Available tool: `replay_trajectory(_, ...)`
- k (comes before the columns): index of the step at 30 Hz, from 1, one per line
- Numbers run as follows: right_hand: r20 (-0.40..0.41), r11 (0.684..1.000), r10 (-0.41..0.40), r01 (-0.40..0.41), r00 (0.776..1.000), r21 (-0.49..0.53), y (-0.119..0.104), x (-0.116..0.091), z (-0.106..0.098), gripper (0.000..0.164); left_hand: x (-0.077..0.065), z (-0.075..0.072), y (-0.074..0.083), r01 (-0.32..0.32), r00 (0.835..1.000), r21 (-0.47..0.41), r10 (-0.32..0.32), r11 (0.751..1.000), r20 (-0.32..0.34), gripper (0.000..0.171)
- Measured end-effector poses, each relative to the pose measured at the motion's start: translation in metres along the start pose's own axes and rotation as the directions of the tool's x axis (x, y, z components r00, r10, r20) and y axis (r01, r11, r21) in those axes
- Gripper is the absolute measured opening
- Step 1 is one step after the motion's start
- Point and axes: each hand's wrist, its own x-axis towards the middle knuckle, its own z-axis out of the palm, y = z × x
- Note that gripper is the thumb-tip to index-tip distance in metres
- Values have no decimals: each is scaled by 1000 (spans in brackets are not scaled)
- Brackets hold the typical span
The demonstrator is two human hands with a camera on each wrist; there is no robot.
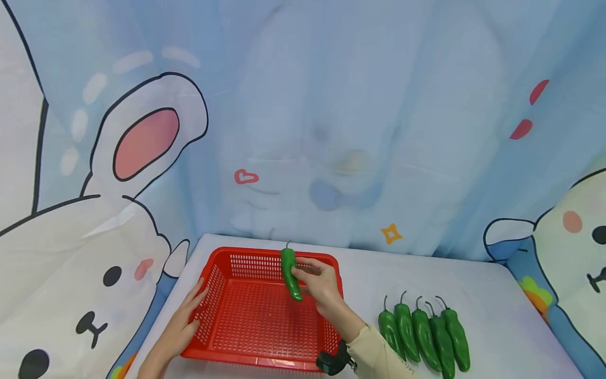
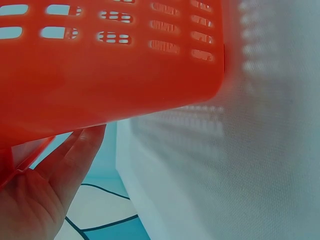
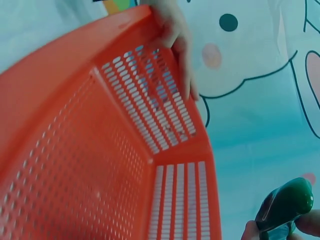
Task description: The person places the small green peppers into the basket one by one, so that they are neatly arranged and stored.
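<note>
A green chili pepper (image 1: 290, 273) with a thin stem hangs over the red plastic basket (image 1: 270, 359). My right hand (image 1: 322, 287) pinches it between thumb and fingers, near the basket's far right corner. In the right wrist view the pepper (image 3: 285, 205) shows its tip end at the lower right. My left hand (image 1: 177, 326) rests against the basket's left side, its fingers straight along the rim. The left wrist view has that hand (image 2: 55, 185) beneath the slotted red wall (image 2: 110, 80). Inside the basket, the perforated floor shows bare.
Several green peppers (image 1: 423, 339) lie side by side in a row on the white table (image 1: 502, 326), right of the basket. A black wrist device (image 1: 333, 360) overlaps the basket's near right corner. Behind the table hangs a blue cartoon curtain (image 1: 426, 131).
</note>
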Motion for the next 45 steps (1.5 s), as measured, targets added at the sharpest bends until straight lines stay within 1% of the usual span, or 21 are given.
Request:
replay_trajectory(3, 6, 1000, 18, -18, 1000, 7, 1, -1, 10, 38, 0, 1, 0, -9, 1000, 0, 9, 1000, -3, 74)
replay_trajectory(12, 21, 997, 26, -27, 999, 70, 8, -6, 32, 36, -1, 0, -1, -7, 1000, 15, 7, 1000, -5, 75)
replay_trajectory(18, 30, 992, 65, -68, 997, 108, 13, -8, 53, 36, -3, -3, 0, -12, 1000, 20, 12, 1000, -10, 75)
replay_trajectory(23, 32, 992, 79, -81, 996, 100, 21, -9, 73, 38, -3, -4, 0, 1, 1000, 15, -1, 1000, -4, 74)
replay_trajectory(28, 33, 989, 114, -117, 993, 93, 35, -12, 87, 37, -3, -2, 1, -9, 1000, 8, 9, 1000, -4, 74)
replay_trajectory(33, -3, 988, 135, -134, 991, 81, 43, -12, 100, 33, -1, 1, 0, -15, 1000, 3, 15, 1000, 4, 74)
replay_trajectory(38, -20, 986, 154, -153, 988, 70, 54, -10, 119, 32, -2, 1, 1, -27, 999, 19, 28, 999, -17, 74)
replay_trajectory(42, -78, 986, 166, -165, 983, 16, 65, -8, 131, 32, -2, 0, 1, -21, 1000, 21, 21, 1000, -12, 74)
replay_trajectory(45, -111, 980, 195, -198, 975, -25, 73, -7, 138, 32, -2, 0, 1, -16, 1000, 17, 16, 1000, -4, 74)
